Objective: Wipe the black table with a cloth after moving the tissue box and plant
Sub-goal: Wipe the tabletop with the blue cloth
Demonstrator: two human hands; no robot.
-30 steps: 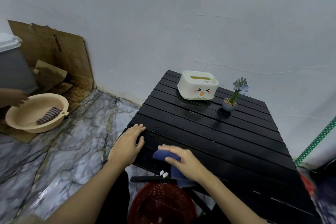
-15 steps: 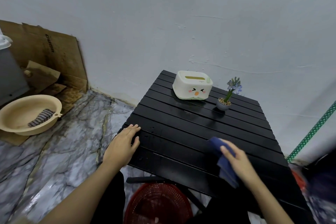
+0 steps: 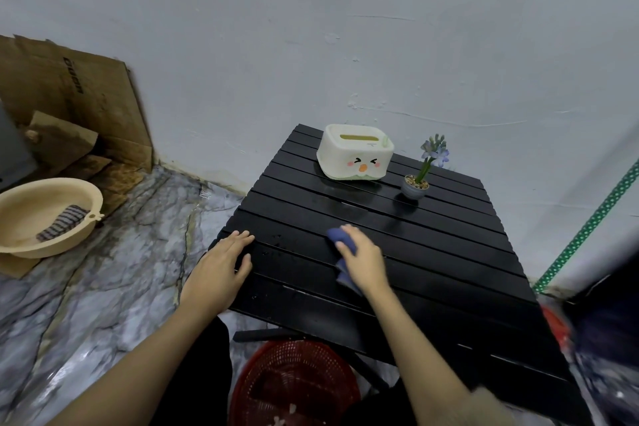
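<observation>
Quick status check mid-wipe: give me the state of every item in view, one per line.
Black table: slats glossy, a few droplets near left edge.
Blue cloth: pressed on table under right hand.
Right hand: gripping cloth.
Left hand: flat on table's left edge, empty.
Tissue box: upright, on table's far end.
Plant: upright in its pot beside the box.
Basin: on floor, holding striped rag.
Red basket: under table.

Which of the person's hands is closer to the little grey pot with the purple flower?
The right hand, pressing a blue cloth on the black slatted table, is nearer the small grey flowerpot. The left hand rests at the table's left edge, farther away.
</observation>
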